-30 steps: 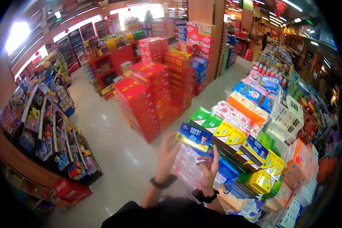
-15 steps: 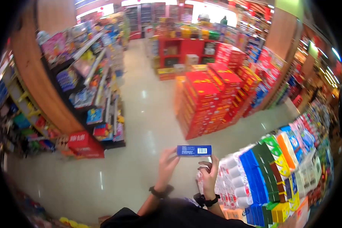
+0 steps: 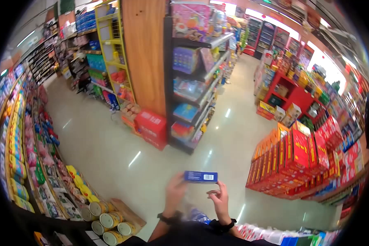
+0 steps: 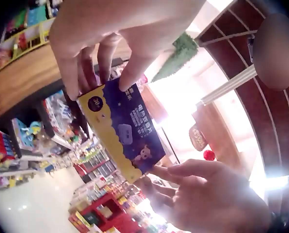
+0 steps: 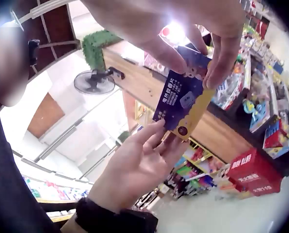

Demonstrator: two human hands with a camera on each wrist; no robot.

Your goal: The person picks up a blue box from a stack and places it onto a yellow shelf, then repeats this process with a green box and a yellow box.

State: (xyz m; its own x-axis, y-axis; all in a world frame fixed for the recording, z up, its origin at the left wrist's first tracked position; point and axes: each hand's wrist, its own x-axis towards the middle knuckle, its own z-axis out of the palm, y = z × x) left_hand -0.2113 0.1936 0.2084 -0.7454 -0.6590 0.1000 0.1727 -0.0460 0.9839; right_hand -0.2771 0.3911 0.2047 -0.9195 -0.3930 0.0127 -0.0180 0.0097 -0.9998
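A flat blue box with a barcode on its edge is held level at chest height. My left hand pinches its left end. My right hand holds the right end with fingertips. In the left wrist view the left hand grips the yellow-trimmed end of the box from above, and the right hand touches the far corner. The right wrist view has the right hand over the box, with the left hand beneath.
I stand in a shop aisle on a glossy floor. A tall shelf unit with a red crate at its foot stands ahead. Stacked red cartons are to the right, and shelves with cans to the lower left.
The head view has swung left, away from the stacked goods toward the aisle and shelf. The box has turned from its face to its barcode edge; both hands stay on it.
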